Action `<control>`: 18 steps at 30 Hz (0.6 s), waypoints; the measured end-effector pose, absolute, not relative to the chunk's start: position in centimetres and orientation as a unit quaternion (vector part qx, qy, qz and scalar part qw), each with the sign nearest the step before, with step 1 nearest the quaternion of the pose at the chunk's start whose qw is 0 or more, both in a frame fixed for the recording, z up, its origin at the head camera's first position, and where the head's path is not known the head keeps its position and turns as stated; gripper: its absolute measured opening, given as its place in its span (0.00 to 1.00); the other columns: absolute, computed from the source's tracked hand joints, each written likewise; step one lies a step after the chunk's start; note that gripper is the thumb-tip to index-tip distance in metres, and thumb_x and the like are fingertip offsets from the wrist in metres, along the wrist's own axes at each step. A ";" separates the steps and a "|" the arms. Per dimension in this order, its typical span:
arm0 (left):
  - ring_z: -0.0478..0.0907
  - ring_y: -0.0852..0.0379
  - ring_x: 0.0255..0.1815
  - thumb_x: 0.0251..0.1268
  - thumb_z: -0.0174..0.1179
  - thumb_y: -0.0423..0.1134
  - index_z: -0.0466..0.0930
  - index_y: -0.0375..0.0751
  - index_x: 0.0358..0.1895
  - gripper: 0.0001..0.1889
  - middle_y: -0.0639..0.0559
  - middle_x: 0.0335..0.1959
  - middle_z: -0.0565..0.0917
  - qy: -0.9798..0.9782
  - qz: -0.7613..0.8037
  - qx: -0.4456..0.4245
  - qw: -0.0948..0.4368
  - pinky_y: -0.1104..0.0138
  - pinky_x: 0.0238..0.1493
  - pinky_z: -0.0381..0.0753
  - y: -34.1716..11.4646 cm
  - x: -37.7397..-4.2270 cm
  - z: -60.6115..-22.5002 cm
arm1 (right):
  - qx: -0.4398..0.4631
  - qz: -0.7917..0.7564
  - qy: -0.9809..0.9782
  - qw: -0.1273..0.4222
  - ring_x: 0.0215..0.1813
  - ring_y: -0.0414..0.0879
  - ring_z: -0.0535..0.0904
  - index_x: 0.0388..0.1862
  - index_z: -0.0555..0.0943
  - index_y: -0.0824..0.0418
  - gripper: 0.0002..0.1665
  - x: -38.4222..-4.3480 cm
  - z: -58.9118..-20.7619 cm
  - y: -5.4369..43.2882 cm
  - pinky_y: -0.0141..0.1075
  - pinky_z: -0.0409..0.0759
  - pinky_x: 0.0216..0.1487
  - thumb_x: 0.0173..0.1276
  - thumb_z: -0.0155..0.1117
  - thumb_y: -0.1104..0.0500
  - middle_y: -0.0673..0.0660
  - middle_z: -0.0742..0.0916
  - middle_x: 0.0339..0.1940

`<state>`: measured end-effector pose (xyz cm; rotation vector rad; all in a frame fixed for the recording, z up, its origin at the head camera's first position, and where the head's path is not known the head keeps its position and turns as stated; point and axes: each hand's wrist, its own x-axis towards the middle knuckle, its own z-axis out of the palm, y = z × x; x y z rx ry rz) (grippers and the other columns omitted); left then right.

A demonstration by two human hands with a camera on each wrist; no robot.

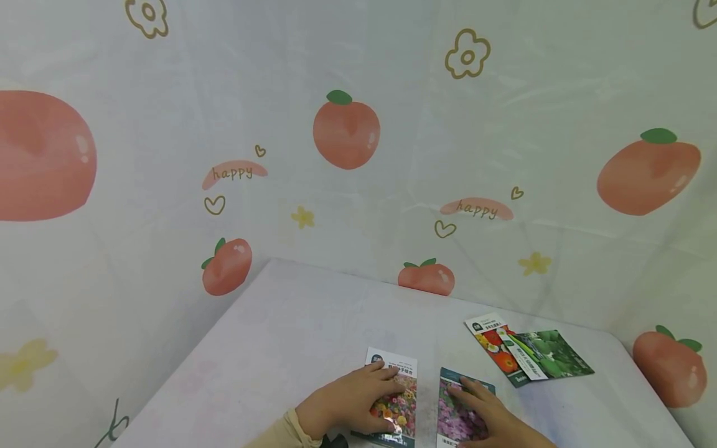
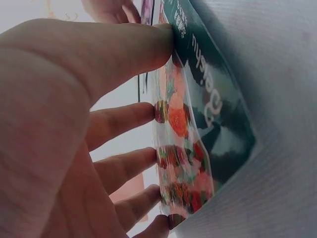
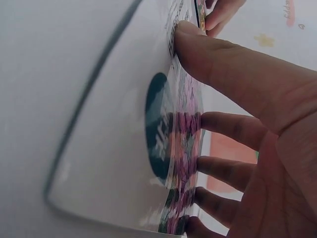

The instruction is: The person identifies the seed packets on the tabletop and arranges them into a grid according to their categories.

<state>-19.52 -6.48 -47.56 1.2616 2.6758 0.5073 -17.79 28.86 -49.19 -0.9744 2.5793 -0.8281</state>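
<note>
My left hand (image 1: 358,398) rests on a seed packet (image 1: 404,407) printed with mixed red, orange and yellow flowers. In the left wrist view its thumb and spread fingertips (image 2: 148,157) touch the glossy face, near the dark green end (image 2: 223,109). Beside it, my right hand (image 1: 488,415) lies over a second seed packet (image 1: 452,407), with purple-pink flowers and a dark teal edge. The right wrist view shows that hand's thumb and separated fingertips (image 3: 205,163) on this packet, whose white end (image 3: 114,148) bears a dark oval mark. Both packets lie on the table, a narrow gap between them.
Two more seed packets lie overlapping at the right: one with orange-red flowers (image 1: 501,358), partly under one with green leaves (image 1: 551,354). The pale table (image 1: 269,348) meets a curtain-like backdrop (image 1: 392,205) printed with peaches. A dark cord (image 1: 114,423) shows at lower left.
</note>
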 end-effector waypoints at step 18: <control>0.66 0.37 0.83 0.70 0.68 0.61 0.75 0.59 0.77 0.34 0.48 0.81 0.70 0.888 0.166 0.424 0.062 0.50 0.77 0.74 -6.4 -19.5 -47.6 | -0.336 -0.269 0.896 0.111 0.70 0.91 0.61 0.86 0.63 0.47 0.53 -19.5 -52.9 29.9 0.74 0.80 0.54 0.66 0.79 0.44 0.82 0.64 0.78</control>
